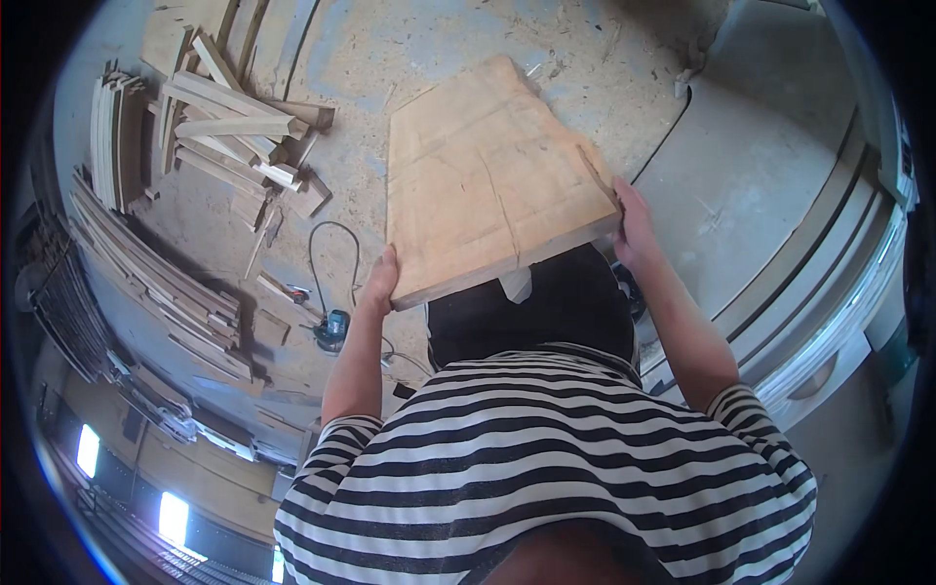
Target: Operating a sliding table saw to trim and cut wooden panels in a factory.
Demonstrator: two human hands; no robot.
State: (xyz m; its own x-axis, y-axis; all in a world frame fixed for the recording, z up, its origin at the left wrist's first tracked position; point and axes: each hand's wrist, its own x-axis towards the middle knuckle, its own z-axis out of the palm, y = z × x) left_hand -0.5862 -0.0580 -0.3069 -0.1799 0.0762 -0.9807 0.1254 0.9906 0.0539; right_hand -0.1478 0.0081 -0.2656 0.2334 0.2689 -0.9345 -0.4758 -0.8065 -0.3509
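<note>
Between my two hands is a wide, thick wooden slab (478, 185), held out in front of my waist. Its right edge is wavy, and a dark crack runs down its face toward the near edge. My left hand (382, 278) grips the near left corner, thumb on top and fingers hidden below. At the near right corner my right hand (635, 222) is closed on the edge, with its fingers partly hidden beneath the wood. On the floor by my left forearm stands a teal power tool (332, 331) with a dark cord looping up from it.
Loose wooden offcuts (234, 122) lie heaped at the far left. Long boards (161, 263) are stacked along the left side. Sawdust and chips cover the floor (575, 49). To the right lies a big grey sheet (751, 127), with long stacked planks (795, 263) beside it.
</note>
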